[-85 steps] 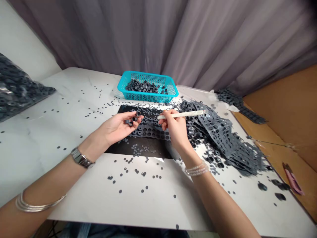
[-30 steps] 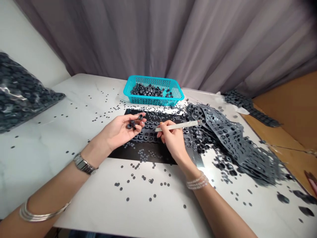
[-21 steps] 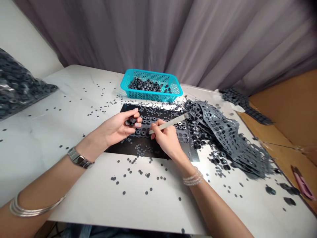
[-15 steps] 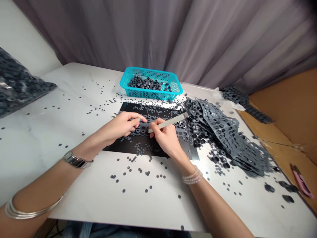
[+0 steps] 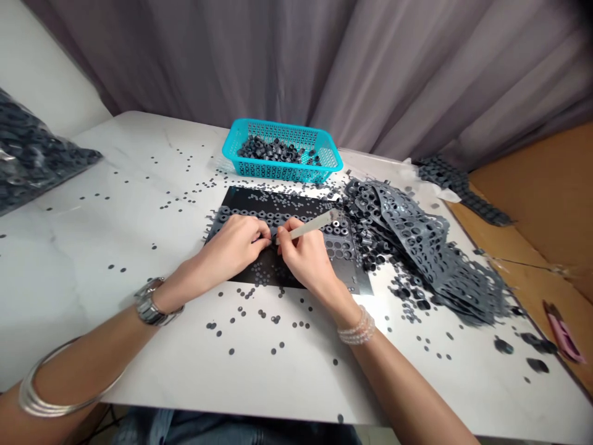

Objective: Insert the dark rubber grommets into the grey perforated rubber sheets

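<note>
A dark grey strip of punched rings (image 5: 241, 211) lies across a black mat (image 5: 241, 196). My left hand (image 5: 234, 244) is over its left half, with the thumb and curled index finger pinched together at its near edge. What lies between those fingertips is too small to make out. A flat pale stick (image 5: 312, 225) is gripped in my right hand (image 5: 303, 256), its upper end slanting up to the right. The stick's lower tip is hidden by my fingers, close to the left fingertips. Small dark discs are scattered over the mat around both hands.
Behind the mat stands a turquoise basket (image 5: 282, 172) holding small dark rings. Perforated grey sheets (image 5: 412, 238) are heaped at right among loose dark pieces. A filled clear bag (image 5: 37, 154) lies far left. Pink-handled cutters (image 5: 563, 334) rest on cardboard at right.
My left hand has moved toward me and right, its pointing index finger now curled against the thumb. My right hand has shifted slightly, still holding the stick. More of the strip's left end shows.
</note>
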`<act>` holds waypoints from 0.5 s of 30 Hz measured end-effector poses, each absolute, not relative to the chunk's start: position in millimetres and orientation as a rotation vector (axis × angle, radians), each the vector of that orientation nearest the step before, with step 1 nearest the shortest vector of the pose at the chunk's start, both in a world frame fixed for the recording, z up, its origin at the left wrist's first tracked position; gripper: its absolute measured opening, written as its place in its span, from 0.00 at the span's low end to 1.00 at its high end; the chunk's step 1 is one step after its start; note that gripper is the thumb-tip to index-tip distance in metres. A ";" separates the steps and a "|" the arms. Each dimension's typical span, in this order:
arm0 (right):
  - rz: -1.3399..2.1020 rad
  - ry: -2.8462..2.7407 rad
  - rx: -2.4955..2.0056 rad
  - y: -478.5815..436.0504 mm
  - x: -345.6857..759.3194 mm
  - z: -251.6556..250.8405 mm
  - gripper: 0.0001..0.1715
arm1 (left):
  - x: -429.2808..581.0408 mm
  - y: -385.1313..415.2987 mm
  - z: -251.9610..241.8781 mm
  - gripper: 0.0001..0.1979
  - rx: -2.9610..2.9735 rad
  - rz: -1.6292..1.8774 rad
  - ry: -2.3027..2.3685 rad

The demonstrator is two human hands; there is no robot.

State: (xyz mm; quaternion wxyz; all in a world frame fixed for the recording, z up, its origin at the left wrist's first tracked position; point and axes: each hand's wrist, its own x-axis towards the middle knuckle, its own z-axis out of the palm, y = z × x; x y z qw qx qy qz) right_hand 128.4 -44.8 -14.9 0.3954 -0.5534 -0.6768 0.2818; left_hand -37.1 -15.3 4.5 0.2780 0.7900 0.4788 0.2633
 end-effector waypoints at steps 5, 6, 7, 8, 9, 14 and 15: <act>0.788 -1.642 -1.423 -42.7 128.5 -16.4 0.17 | -50.4 -6.4 36.6 0.03 1.232 0.983 1.220; 0.832 -1.586 -1.423 -41.8 129.1 -17.2 0.17 | -52.1 -3.2 38.2 0.03 1.032 1.005 1.173; 0.874 -1.519 -1.418 -40.8 130.0 -18.2 0.17 | -53.0 -0.2 37.7 0.04 0.860 1.003 1.131; 0.911 -1.447 -1.406 -39.6 130.9 -19.0 0.17 | -52.8 2.3 35.5 0.04 0.719 0.993 1.094; 0.939 -1.375 -1.389 -38.4 132.1 -19.7 0.17 | -51.9 4.2 32.4 0.05 0.606 0.985 1.063; 0.985 -1.164 -1.318 -34.7 137.9 -18.0 0.17 | -44.4 2.9 21.5 0.07 0.386 0.970 0.898; 0.986 -1.152 -1.309 -34.8 138.7 -17.0 0.16 | -43.5 1.7 21.9 0.07 0.377 0.971 0.883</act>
